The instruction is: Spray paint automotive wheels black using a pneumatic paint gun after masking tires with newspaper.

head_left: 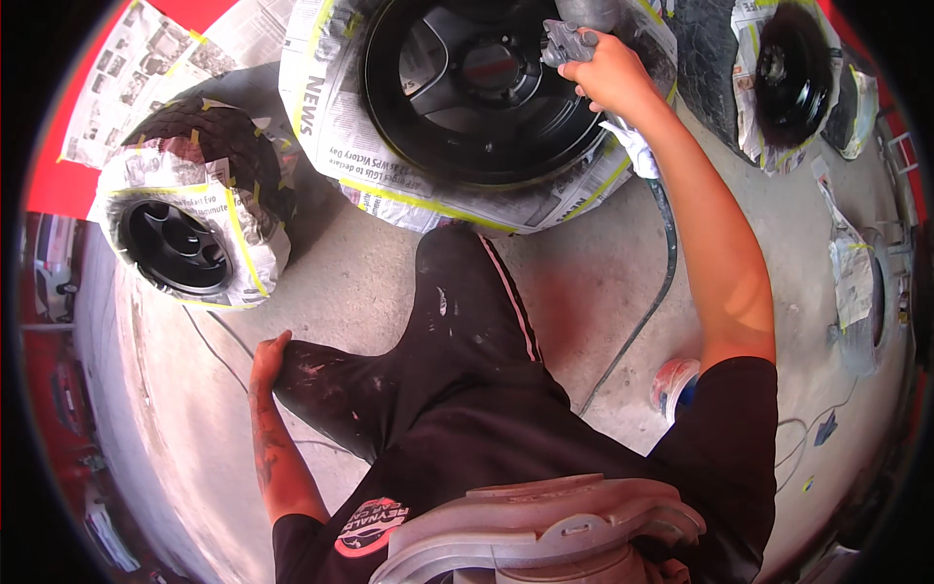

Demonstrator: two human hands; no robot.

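Plainly, the right grip (615, 76) wraps a spray gun (568, 44) near headlined newspaper (329, 117); the closure of the left grip (268, 363) is unclear.

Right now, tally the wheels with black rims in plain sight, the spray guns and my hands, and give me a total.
Wheels (middle wheel, left wheel, upper-right wheel): 3
Spray guns (the spray gun): 1
Hands (left hand, right hand): 2
Total: 6
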